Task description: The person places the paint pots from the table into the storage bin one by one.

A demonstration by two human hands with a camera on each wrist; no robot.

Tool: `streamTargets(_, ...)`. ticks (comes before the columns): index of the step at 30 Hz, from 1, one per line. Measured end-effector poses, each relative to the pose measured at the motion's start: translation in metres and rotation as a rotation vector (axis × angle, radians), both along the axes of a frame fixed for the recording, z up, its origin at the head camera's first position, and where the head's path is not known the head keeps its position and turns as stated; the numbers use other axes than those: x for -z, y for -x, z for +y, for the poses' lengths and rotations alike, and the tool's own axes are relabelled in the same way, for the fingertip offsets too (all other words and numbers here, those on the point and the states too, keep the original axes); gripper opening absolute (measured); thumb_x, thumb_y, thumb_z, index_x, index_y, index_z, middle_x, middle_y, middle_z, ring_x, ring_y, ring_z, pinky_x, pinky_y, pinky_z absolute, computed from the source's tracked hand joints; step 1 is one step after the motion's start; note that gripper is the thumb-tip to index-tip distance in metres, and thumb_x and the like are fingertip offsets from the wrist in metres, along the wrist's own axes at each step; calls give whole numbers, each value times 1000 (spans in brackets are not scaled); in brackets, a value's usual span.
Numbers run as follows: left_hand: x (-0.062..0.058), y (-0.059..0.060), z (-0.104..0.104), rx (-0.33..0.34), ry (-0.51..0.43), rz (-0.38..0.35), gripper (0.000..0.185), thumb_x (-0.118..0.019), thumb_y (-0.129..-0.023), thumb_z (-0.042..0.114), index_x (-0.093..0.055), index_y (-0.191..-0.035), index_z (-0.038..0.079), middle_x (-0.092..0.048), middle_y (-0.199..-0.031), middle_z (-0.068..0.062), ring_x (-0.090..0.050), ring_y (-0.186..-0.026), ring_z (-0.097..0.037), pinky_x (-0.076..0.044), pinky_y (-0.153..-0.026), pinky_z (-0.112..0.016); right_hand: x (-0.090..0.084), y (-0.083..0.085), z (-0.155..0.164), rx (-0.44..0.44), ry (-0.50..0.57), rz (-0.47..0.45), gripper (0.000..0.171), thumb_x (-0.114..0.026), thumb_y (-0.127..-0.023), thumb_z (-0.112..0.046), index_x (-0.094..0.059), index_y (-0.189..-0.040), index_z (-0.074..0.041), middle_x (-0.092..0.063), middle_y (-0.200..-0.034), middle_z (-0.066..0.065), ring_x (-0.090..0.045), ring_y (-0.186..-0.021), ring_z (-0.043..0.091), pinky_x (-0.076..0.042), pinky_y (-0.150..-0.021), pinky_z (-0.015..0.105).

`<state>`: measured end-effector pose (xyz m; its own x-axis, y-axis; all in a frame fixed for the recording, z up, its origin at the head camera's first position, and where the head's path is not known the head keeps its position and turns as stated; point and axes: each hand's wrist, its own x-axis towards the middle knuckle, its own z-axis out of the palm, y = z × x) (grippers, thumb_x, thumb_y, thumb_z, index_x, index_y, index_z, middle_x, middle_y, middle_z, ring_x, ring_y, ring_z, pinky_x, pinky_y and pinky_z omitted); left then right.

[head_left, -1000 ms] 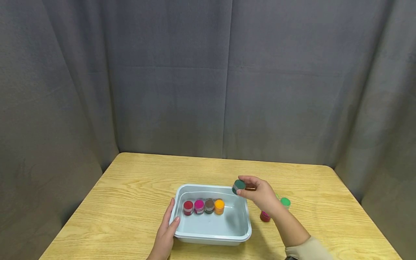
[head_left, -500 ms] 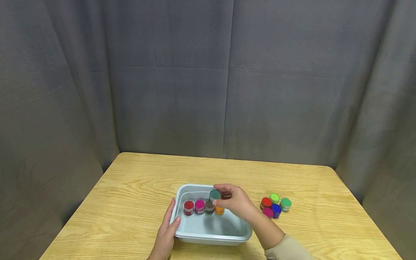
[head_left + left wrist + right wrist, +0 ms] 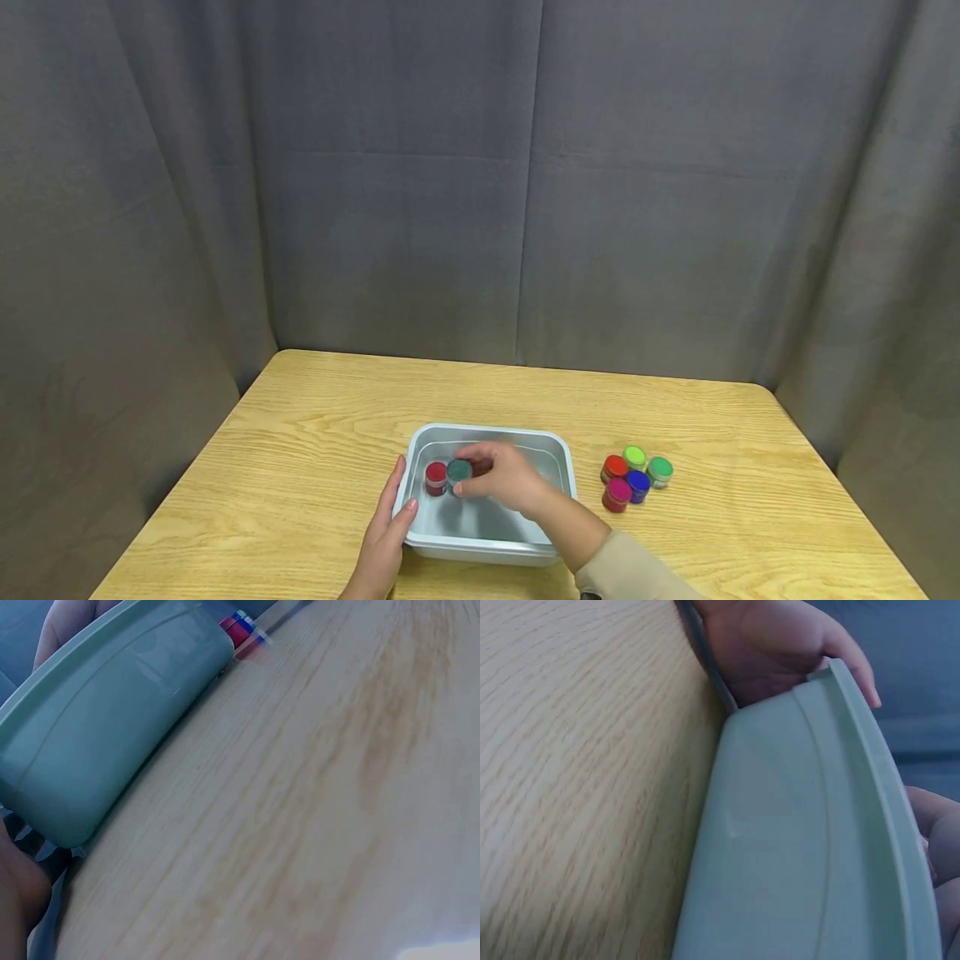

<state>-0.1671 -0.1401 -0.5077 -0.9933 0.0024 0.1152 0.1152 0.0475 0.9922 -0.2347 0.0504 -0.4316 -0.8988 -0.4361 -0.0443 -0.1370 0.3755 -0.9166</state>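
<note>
A pale blue-grey plastic tub (image 3: 480, 546) stands on the wooden table. My left hand (image 3: 382, 533) grips its left side, thumb over the rim and fingers along the outer wall; the right wrist view shows that thumb (image 3: 851, 664) from below the rim. Inside the tub, my right hand (image 3: 506, 482) pinches a small dark green paint jar (image 3: 459, 472) between thumb and fingers. Just left of it a red-lidded paint jar (image 3: 436, 478) sits upright. The magenta, brown and orange jars are hidden behind the right hand and the green jar.
Right of the tub several paint jars stand in a cluster: orange-red (image 3: 614, 468), lime (image 3: 634, 457), green (image 3: 660, 472), blue (image 3: 638, 486) and dark pink (image 3: 617, 495). Grey curtains (image 3: 390, 192) hang behind the table (image 3: 300, 433) and at both sides.
My right hand has carried the dark green jar leftward from the tub's right back corner, over the row of jars, and lower, beside the red jar. The left hand stays on the tub.
</note>
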Motion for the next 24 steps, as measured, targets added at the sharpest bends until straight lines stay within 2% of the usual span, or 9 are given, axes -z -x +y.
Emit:
streamTargets(5,1,2,-1,14,3,2,59,-40,-105,21,-15,-158,11,-7,-166,-16,1,-151,-43,-4,-118,-68,6,1,-11,-2,-52,0,45,-83,-74,-7,-69,-116,-1,-71,-101,8,-61,-91,17,-55,-75,25)
streamTargets(12,2,2,-2,3,12,4,58,-39,-105,23,-17,-158,13,-10,-166,-11,-2,-152,-39,-4,-119,-65,11,-1,-23,-9,-130,-33,40,-85,-73,-7,-72,-111,-7,-69,-103,4,-58,-94,18,-56,-81,33)
streamTargets(24,1,0,-2,3,22,16,59,-41,-104,20,-17,-157,12,-11,-166,-13,-5,-152,-40,-6,-118,-67,17,1,-31,-16,-178,-37,38,-85,-71,-4,-72,-107,-6,-70,-102,3,-58,-91,16,-53,-81,32)
